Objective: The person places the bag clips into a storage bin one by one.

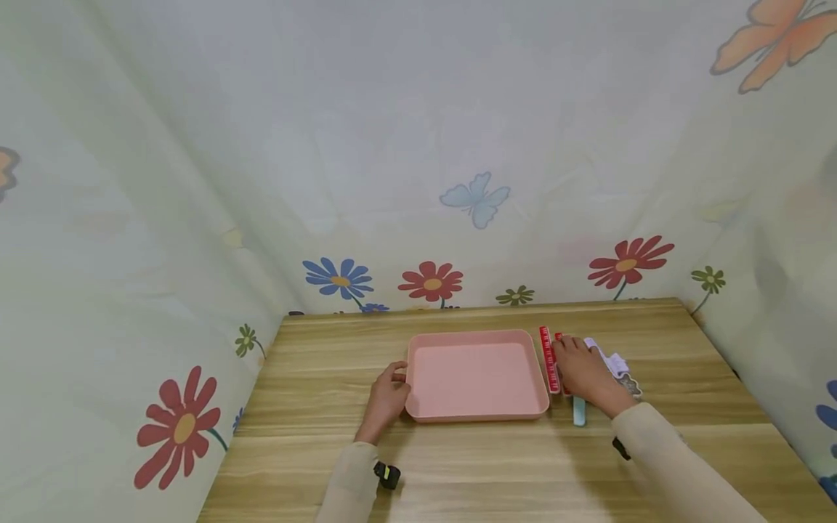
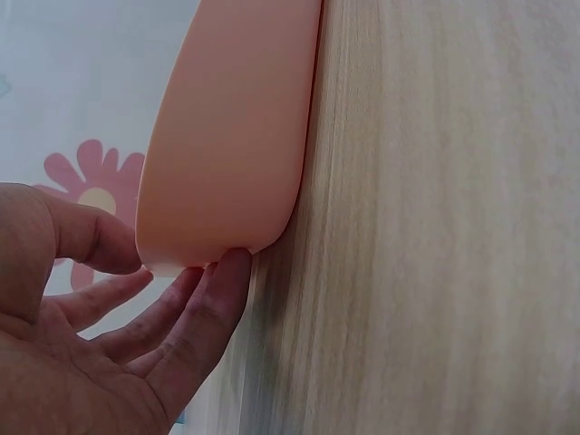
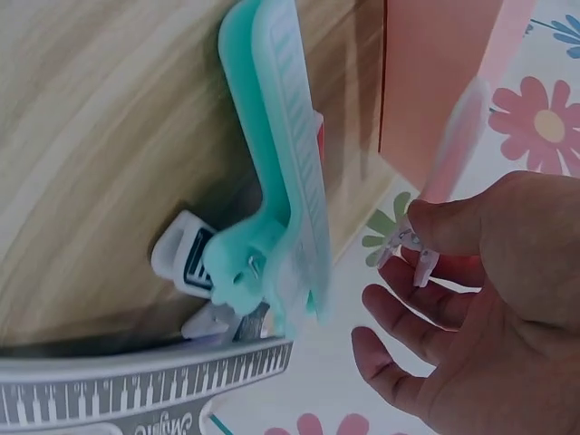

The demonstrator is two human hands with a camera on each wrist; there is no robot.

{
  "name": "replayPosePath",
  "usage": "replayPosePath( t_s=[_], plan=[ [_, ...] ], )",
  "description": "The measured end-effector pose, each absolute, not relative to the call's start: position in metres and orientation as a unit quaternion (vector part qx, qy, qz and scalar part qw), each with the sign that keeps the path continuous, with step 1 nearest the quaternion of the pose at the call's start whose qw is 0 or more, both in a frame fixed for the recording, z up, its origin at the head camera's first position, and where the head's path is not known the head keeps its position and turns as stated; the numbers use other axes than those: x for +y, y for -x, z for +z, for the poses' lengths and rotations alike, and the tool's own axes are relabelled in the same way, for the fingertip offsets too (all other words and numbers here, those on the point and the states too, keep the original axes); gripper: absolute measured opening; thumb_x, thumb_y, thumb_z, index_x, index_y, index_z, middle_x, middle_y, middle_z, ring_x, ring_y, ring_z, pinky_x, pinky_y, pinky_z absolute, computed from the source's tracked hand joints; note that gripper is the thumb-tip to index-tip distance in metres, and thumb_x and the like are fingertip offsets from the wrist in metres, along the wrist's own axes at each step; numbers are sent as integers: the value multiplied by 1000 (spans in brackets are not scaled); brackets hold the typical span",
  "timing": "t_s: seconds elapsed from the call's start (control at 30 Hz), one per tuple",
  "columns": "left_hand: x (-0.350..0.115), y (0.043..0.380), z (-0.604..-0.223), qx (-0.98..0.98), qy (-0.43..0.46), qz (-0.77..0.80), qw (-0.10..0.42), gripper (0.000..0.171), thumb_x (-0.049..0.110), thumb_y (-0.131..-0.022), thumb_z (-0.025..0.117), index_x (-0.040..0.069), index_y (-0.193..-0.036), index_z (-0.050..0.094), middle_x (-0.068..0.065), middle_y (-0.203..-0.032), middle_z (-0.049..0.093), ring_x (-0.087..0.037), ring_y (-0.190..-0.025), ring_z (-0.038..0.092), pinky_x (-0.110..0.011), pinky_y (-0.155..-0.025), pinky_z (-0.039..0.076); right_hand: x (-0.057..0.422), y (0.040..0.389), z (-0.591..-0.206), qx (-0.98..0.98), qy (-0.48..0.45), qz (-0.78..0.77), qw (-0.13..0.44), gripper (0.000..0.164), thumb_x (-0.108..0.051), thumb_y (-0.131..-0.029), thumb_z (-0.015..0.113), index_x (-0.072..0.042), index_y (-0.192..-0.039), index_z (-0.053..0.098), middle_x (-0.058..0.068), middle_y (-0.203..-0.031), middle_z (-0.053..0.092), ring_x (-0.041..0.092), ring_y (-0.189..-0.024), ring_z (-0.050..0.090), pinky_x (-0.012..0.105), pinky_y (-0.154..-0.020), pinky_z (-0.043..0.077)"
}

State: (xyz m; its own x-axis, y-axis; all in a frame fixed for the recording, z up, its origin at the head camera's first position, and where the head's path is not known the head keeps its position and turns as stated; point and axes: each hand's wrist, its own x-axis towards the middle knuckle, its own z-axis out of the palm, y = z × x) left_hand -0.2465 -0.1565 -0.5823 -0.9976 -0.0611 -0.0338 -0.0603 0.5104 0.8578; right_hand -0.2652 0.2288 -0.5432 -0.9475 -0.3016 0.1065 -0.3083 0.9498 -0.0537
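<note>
Pinching what may be a clip (image 3: 455,149), the right hand (image 1: 585,372) is at three o'clock of the tray (image 1: 474,379). The left hand (image 1: 387,398), fingers relaxed, touches it at nine.

Soft diffuse light, faint shadows on tabletop (image 1: 477,461), dimmer wrist views

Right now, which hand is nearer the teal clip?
Right. The right hand is close beside the teal clip, partly hiding it from the head camera; the left hand is across the pink tray, touching the tray's outer left side.
</note>
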Motion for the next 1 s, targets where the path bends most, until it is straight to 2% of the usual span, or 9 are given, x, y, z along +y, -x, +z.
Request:
replayPosePath(
  t_s=[0.13,0.33,0.7,1.0],
  plan=[
    [-156,245,-583,-866,-38,-498,1,45,4,-85,58,6,-130,57,-20,-107,67,-22,-86,65,-26,-64,49,233,262,-540,-986,-156,33,47,42,-7,-93,56,7,-132,51,27,-127,54,45,-118,52,64,-88,47],
    [-154,242,-586,-867,-42,-497,6,45,4,-84,57,6,-130,58,-20,-107,67,-20,-82,64,-26,-61,49,235,255,-531,-986,-152,48,40,46,-12,-96,57,7,-136,48,28,-131,52,46,-121,50,66,-90,45],
    [-153,237,-584,-867,-36,-497,12,46,2,-84,57,5,-130,57,-21,-107,67,-23,-85,66,-27,-62,49,223,245,-517,-980,-176,51,81,43,-16,-95,60,3,-133,52,23,-130,54,42,-121,49,64,-90,45],
    [-153,236,-583,-865,-37,-500,11,45,3,-85,57,5,-130,57,-22,-108,67,-24,-86,65,-26,-63,49,200,239,-505,-979,-184,36,76,48,-22,-95,64,1,-135,50,21,-132,54,41,-124,50,62,-97,43]
  ],
)
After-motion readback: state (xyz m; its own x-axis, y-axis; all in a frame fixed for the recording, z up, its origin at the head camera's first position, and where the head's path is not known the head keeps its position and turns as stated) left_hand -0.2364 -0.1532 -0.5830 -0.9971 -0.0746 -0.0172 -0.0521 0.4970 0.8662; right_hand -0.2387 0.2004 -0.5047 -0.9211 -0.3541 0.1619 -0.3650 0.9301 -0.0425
